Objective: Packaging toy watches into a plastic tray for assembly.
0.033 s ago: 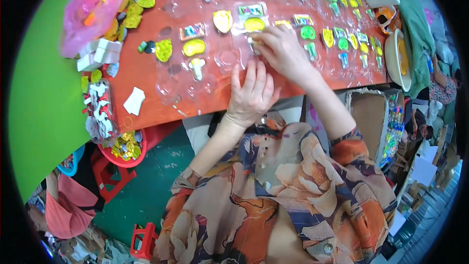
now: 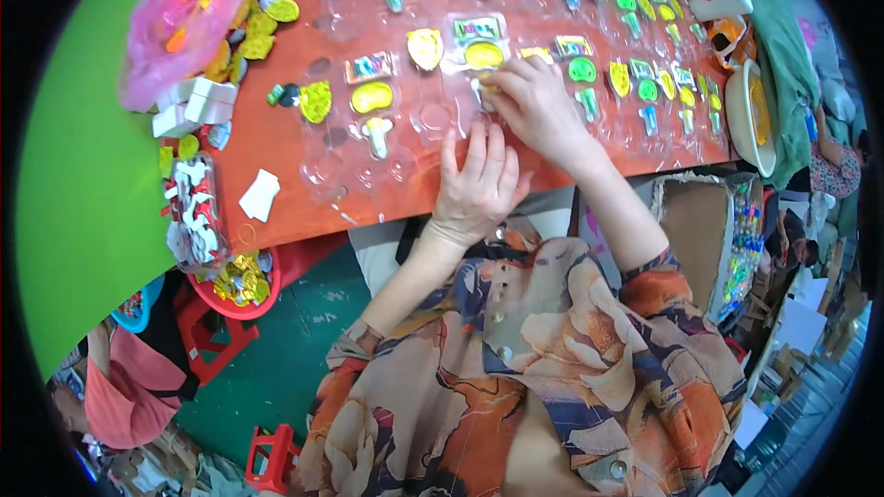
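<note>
My right hand (image 2: pixel 539 110) reaches over a clear plastic blister tray (image 2: pixel 438 118). Its fingertips pinch a small pale toy piece (image 2: pixel 482 92), partly hidden by the fingers, at the slot below a yellow oval piece (image 2: pixel 483 55). That tray also carries a yellow shield-shaped piece (image 2: pixel 425 49) and a printed packet (image 2: pixel 478 28). At the tray's near edge lies my left hand (image 2: pixel 476 186), fingers stretched out and holding nothing. Left of it sits another tray with a yellow piece (image 2: pixel 372 97) and a pale whistle-like piece (image 2: pixel 377 136).
Several more filled trays run along the red table (image 2: pixel 276 152). To the left are a pink plastic bag (image 2: pixel 180 23), white boxes (image 2: pixel 198 103), a clear container (image 2: pixel 193 207) and white cards (image 2: pixel 260 195). A white basin (image 2: pixel 739 115) stands right; a red basin (image 2: pixel 274 290) sits below the table.
The whole view has shifted slightly, with the table appearing a little lower. My right fingers still pinch the pale piece at the slot; my left hand stays nearly in place.
</note>
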The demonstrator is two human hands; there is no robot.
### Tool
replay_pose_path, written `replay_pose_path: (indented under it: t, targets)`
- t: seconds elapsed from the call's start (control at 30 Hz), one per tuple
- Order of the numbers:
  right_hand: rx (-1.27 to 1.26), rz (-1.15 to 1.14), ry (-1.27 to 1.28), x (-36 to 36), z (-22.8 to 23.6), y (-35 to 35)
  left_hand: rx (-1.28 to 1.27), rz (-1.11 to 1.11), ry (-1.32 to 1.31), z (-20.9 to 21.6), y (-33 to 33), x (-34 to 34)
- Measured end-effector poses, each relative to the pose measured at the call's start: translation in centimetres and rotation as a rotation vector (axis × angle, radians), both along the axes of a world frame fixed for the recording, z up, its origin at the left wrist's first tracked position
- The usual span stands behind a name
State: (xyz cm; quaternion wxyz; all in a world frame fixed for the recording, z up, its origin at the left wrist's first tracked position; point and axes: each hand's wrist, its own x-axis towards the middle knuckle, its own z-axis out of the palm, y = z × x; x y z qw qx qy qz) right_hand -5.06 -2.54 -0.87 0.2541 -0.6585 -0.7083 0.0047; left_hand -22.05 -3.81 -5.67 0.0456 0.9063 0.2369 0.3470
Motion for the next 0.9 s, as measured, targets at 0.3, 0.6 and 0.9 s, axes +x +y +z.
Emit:
replay_pose_path:
  t: [0.3, 0.6, 0.9]
  targets:
    - [0.406, -0.245, 0.13, -1.9, 1.0, -5.0, 0.009, -0.069, -0.084, 0.5, -0.1, -0.7]
    - [0.407, -0.349, -0.111, -3.0, -3.3, -8.8, 0.002, -0.221, -0.22, 0.8, 0.2, -1.2]
    - [0.395, -0.368, -0.117, -3.2, -3.4, -8.8, 0.038, -0.18, -0.196, 0.2, -0.2, -1.1]
